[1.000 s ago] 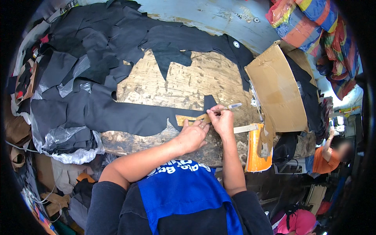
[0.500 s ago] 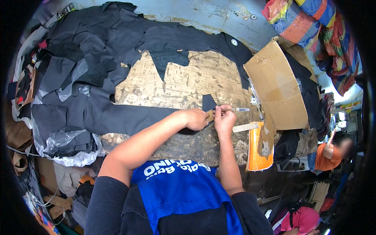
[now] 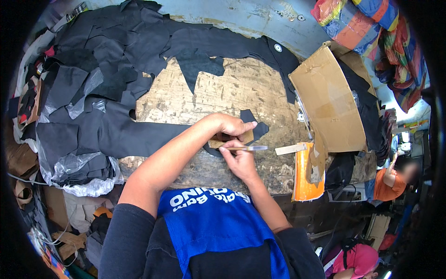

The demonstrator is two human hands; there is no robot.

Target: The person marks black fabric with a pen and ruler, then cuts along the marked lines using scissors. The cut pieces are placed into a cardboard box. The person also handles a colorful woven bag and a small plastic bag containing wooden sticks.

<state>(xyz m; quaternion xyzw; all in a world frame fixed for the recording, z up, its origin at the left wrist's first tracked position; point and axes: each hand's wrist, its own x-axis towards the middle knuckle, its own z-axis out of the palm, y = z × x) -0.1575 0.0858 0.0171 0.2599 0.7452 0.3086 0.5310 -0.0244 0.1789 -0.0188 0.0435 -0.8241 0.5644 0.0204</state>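
Head view: a scarred wooden workbench (image 3: 195,100) carries black leather offcuts (image 3: 107,79). Left hand (image 3: 231,126) presses a tan card template (image 3: 232,139) flat onto a black leather piece (image 3: 253,124). Right hand (image 3: 237,158) pinches a thin silver blade (image 3: 253,148) beside the template. Likely cutting around it; steady pressure needed next.

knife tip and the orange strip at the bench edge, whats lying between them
In the head view, one small pale wooden block lies between the knife in the right hand and the orange strip; around it is bare, scarred bench top.
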